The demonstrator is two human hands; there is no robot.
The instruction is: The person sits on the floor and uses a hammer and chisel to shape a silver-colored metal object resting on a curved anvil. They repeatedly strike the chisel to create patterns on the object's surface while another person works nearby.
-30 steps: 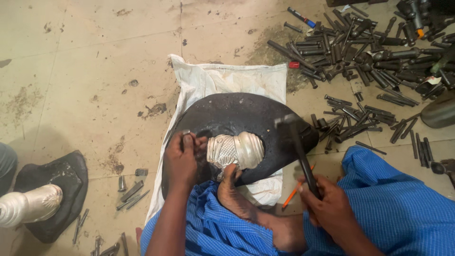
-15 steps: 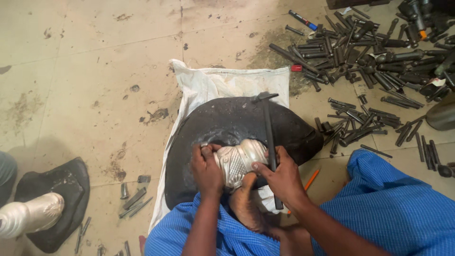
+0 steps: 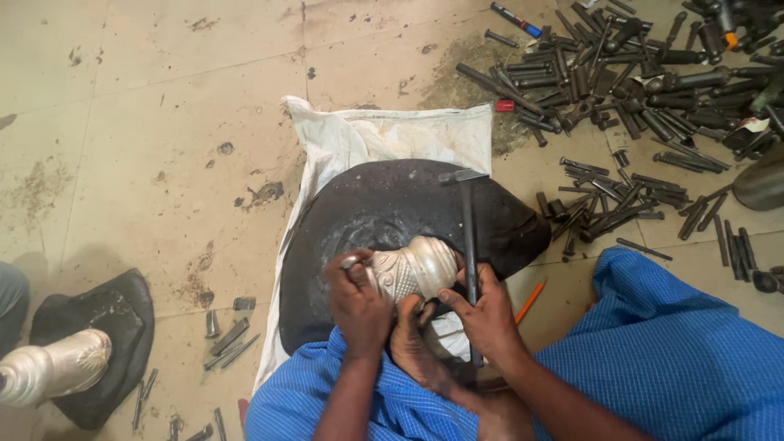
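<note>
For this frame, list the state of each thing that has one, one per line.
Silver vessel: on its side on the black pad, steadied by a foot.
Hammer: gripped by the right hand, head away from the person.
Left hand: closed on a small punch at the vessel.
Pad: lying on white cloth.

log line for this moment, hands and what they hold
left hand: grips punch on silver vessel | right hand: holds hammer | vessel on black pad

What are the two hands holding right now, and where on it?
The right hand grips a hammer low on its handle. The left hand holds a thin punch and steadies the embossed silver vessel at its narrow end.
</note>
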